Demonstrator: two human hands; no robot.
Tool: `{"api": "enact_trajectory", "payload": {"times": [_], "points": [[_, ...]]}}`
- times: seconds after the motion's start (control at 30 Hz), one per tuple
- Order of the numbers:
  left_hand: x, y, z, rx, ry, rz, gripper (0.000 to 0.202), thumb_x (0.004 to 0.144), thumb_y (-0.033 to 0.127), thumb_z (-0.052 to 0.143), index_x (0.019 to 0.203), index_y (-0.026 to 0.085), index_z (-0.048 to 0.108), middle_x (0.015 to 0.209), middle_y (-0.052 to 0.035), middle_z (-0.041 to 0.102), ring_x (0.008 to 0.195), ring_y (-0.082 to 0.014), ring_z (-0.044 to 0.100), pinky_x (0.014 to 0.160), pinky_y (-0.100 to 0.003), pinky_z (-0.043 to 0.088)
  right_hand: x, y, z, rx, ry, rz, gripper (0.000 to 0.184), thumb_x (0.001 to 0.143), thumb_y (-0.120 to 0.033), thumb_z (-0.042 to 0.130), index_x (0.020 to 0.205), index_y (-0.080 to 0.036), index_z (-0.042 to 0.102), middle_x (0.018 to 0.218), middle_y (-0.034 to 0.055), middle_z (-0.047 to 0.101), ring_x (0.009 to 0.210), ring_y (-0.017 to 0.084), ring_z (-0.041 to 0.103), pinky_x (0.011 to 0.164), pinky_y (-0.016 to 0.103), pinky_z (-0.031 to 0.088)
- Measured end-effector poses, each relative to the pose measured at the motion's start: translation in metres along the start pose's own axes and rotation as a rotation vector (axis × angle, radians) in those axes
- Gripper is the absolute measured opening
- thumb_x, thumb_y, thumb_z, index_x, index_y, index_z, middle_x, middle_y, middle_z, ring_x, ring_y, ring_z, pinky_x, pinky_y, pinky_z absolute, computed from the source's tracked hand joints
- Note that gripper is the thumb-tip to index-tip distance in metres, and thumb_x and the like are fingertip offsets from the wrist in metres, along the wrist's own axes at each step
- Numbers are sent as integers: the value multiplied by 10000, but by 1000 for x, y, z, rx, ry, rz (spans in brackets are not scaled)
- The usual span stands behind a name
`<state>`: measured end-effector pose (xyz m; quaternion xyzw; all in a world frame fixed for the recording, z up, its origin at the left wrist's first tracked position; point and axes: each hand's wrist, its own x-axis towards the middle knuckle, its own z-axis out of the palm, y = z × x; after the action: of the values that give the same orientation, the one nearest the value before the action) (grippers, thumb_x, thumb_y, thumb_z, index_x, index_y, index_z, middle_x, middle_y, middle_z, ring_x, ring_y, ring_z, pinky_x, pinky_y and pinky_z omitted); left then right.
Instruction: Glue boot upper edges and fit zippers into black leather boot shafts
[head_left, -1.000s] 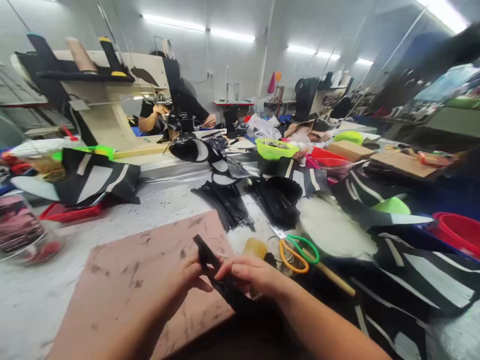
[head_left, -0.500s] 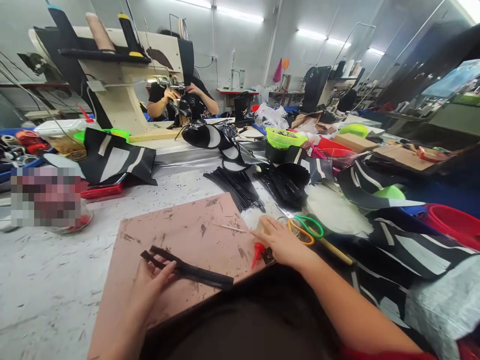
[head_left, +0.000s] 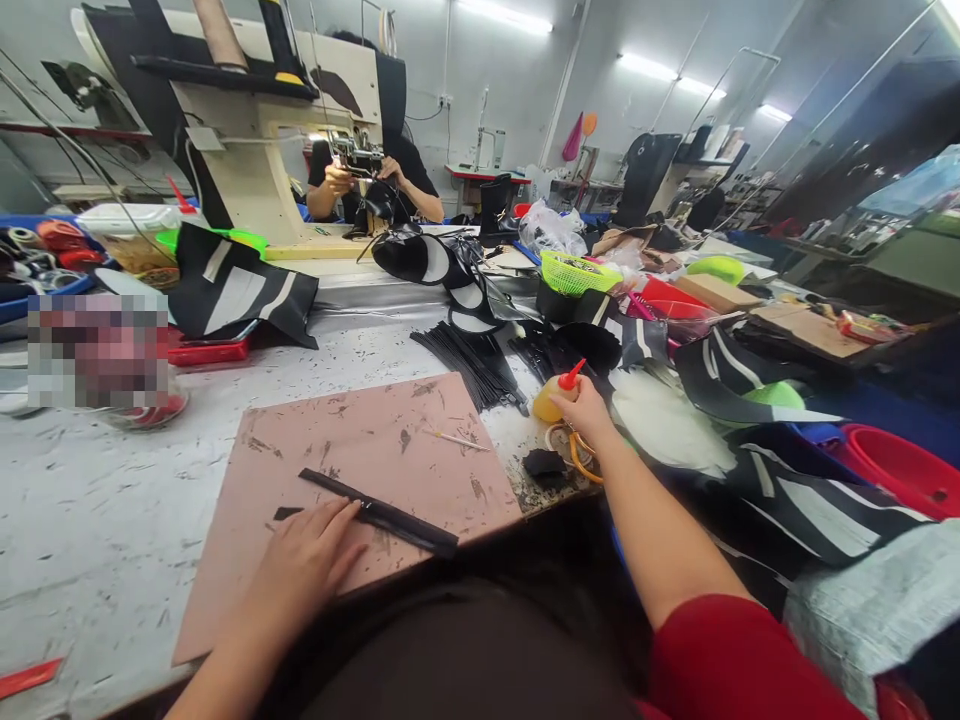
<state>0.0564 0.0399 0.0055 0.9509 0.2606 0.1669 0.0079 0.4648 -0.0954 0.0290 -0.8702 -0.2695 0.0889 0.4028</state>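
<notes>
My left hand (head_left: 307, 555) lies flat with fingers stretched out on the pink work board (head_left: 352, 450), pressing the near end of a long black strip (head_left: 390, 515). My right hand (head_left: 589, 415) reaches out to the right past the board and grips a yellow squeeze bottle with a red nozzle (head_left: 553, 395). Orange-handled scissors (head_left: 574, 450) lie just under that hand. A small black scrap (head_left: 544, 462) sits at the board's right edge. A thin stick (head_left: 457, 438) rests on the board.
A bundle of black strips (head_left: 472, 365) and black-and-white shoe pieces (head_left: 232, 295) lie beyond the board. A green basket (head_left: 574, 272), a red tub (head_left: 904, 465) and white padding (head_left: 664, 425) crowd the right. Across the table a person works at a sewing machine (head_left: 262, 150).
My right hand has moved from the board's edge out to the right and taken hold of the yellow bottle. My left hand has flattened onto the black strip, now lying on the board.
</notes>
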Motion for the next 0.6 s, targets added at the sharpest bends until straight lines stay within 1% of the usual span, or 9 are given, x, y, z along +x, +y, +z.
{"api": "enact_trajectory", "payload": {"times": [0.1,0.23,0.33,0.37,0.43,0.47,0.53,0.57,0.6], "points": [[3,21,-1,76,19,19,317,833,360,413,983,181,627,926,-88,664,830,-243,602,718,-357,444,7,-3,9,-55,7,7,528,637,-377,625,1106,-173,493,1038,111,594,930,235,549,817,362,404],[5,42,-4,41,-11,58,241,843,272,419,928,175,621,855,-76,661,774,-214,602,669,-321,433,9,-5,12,-55,-14,43,578,654,-386,616,1150,-128,472,1078,156,575,979,264,540,856,387,393],[5,45,-9,12,-57,-10,189,831,250,448,894,163,604,827,-76,648,757,-214,594,670,-321,435,-10,-13,20,-65,158,-51,757,646,-366,632,1272,-63,334,1280,236,399,1193,322,371,963,449,304],[4,45,-11,20,-74,-43,178,828,254,457,869,160,603,811,-77,643,745,-214,590,664,-321,433,-24,-18,25,-64,240,-152,759,661,-355,625,1289,-64,312,1317,236,351,1238,325,307,988,465,269],[3,45,-14,57,-113,-92,179,825,274,465,797,163,602,769,-76,630,714,-215,580,643,-318,425,-62,-32,42,-37,299,-467,584,744,-318,551,1263,-116,374,1285,191,408,1234,298,321,995,475,264],[3,45,-15,78,-132,-103,190,825,283,464,762,165,600,749,-74,622,702,-215,575,632,-317,419,-85,-40,52,-15,196,-667,448,790,-274,493,1218,-154,436,1198,157,498,1165,268,412,969,456,313],[3,46,-16,106,-159,-106,217,829,291,457,710,167,590,721,-73,608,692,-214,564,625,-316,408,-131,-54,72,-9,-126,-1032,310,816,-179,435,1107,-212,539,1015,96,613,992,224,535,881,407,406],[4,47,-15,115,-166,-107,224,832,289,452,700,166,585,715,-73,603,692,-214,560,627,-316,406,-151,-59,81,-34,-241,-1152,304,814,-159,432,1085,-207,559,988,92,629,934,219,555,827,389,438],[5,48,-14,118,-172,-108,222,834,281,449,698,164,579,714,-73,598,692,-211,556,630,-314,405,-167,-63,88,-48,-308,-1200,304,810,-145,433,1082,-185,563,997,99,632,917,217,558,809,380,449]]}}
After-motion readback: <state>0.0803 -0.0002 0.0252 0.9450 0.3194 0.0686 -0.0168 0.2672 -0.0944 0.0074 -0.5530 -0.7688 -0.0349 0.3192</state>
